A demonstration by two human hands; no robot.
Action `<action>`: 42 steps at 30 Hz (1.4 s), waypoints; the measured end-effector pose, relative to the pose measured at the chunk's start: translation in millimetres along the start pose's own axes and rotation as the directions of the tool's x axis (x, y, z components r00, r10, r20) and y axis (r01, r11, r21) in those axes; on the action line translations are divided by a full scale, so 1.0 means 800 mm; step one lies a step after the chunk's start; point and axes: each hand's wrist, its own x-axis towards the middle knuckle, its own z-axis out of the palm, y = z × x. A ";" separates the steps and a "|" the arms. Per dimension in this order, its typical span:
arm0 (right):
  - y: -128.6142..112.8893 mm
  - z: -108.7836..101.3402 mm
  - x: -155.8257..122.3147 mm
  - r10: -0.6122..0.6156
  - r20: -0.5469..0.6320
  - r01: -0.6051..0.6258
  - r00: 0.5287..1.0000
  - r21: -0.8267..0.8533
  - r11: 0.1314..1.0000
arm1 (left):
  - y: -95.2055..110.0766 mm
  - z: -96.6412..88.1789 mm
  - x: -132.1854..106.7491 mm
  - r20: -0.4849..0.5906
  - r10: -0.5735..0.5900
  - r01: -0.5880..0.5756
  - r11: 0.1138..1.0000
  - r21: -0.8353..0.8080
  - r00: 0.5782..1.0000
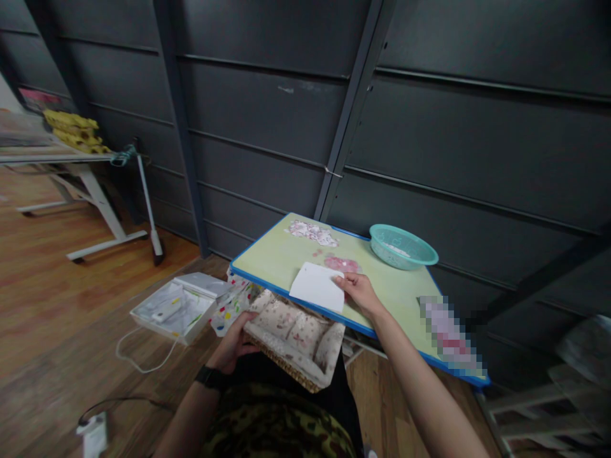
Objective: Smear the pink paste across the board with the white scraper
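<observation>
The step in hand seems to be working a white card (315,287) at the front edge of the table (262,256): the right hand (358,291) pinches its side, while the left hand's (233,343) fingers clasp the lined basket (291,327) below. Any next move calls for a steady basket.

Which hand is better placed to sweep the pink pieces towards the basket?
Probably the right hand: it holds the white card near the pink pieces. The left hand grips the wicker basket by the table.
</observation>
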 end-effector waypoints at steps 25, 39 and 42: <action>0.020 0.002 0.001 -0.467 -0.345 0.102 0.814 -0.706 0.701 | 0.010 -0.004 0.001 -0.037 -0.002 0.000 0.999 -0.049 0.999; 0.016 0.003 0.000 -0.482 -0.317 0.146 0.817 -0.695 0.704 | 0.005 -0.007 0.004 0.000 0.016 -0.016 0.999 -0.029 1.000; 0.017 0.004 0.000 -0.481 -0.319 0.151 0.817 -0.686 0.712 | 0.006 -0.007 0.004 -0.010 0.014 -0.014 0.999 -0.030 1.000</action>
